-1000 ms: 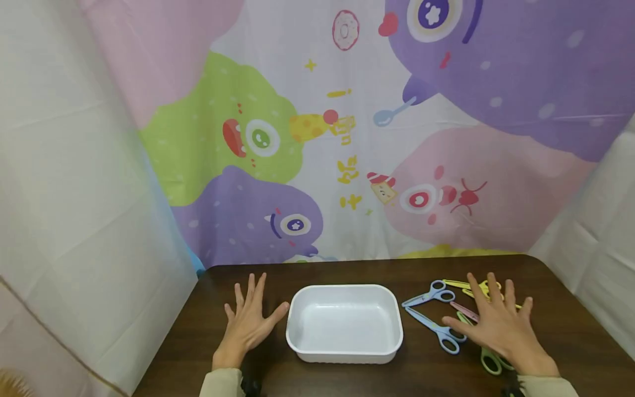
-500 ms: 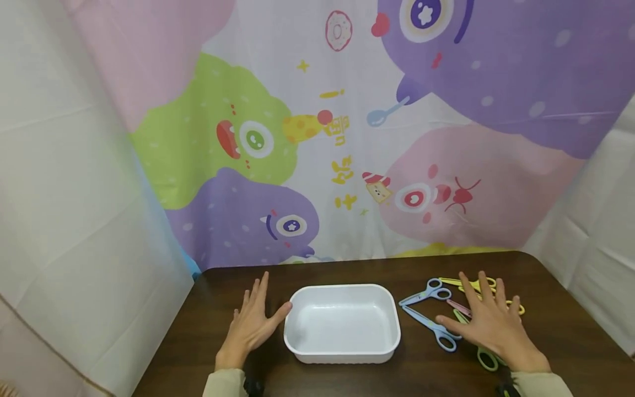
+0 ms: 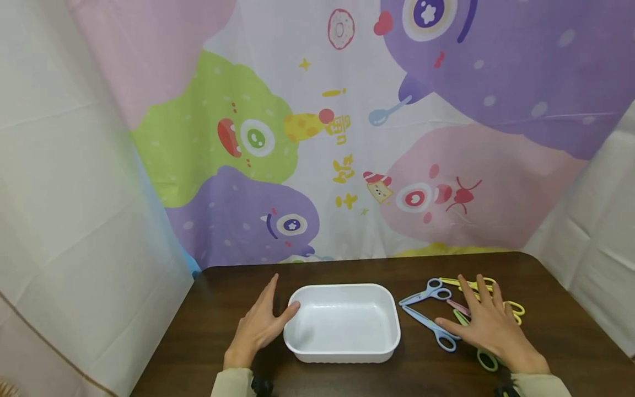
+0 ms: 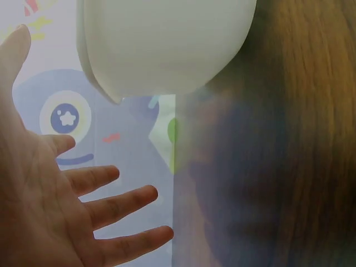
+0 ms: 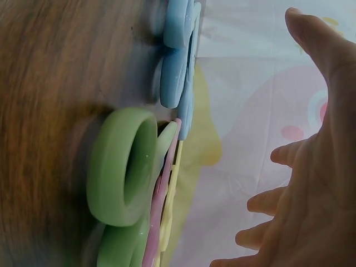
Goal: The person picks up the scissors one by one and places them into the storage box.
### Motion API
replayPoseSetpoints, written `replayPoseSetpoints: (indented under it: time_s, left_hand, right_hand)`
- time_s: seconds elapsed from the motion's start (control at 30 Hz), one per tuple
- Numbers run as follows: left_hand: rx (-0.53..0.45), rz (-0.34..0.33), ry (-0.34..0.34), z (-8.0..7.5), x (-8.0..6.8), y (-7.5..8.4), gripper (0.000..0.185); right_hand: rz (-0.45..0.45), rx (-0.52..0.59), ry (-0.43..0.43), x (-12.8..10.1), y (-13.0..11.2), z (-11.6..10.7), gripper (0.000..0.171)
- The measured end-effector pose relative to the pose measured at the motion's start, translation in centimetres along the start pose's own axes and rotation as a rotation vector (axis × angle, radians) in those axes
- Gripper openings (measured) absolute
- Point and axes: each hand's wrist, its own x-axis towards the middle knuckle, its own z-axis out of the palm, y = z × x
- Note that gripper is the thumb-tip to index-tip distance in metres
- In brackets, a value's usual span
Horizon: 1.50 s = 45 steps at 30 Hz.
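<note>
The white tray (image 3: 342,347) was empty, its long axis left to right. The left hand (image 3: 258,330) touched it with straight fingers. The right hand (image 3: 488,328) lay flat over pastel scissors (image 3: 429,322), its grip holding nothing.

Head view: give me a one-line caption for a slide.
Left hand touches a white tub; right hand rests open over scissors on a dark table.

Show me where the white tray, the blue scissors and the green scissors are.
white tray (image 3: 297,346), head view, front left rim.
blue scissors (image 3: 424,321), head view, lower blade.
green scissors (image 5: 119,167), right wrist view, handle loop.
</note>
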Motion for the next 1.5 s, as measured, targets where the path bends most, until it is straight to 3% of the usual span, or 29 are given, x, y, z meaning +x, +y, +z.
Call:
replayPoseSetpoints:
  time_s: [0.6,1.07,1.5]
  left_hand:
    - [-0.01,0.02,0.016,0.8,-0.3,0.1,0.09]
    - [0.029,0.053,0.037,1.0,-0.5,-0.3,0.058]
    - [0.029,0.043,0.031,1.6,-0.9,-0.9,0.054]
  right_hand:
    - [-0.008,-0.001,0.0,-0.1,0.1,0.0,0.117]
    - [-0.019,-0.029,0.013,0.0,0.2,0.0,0.115]
    - [-0.033,-0.04,0.015,0.1,0.5,0.1,0.116]
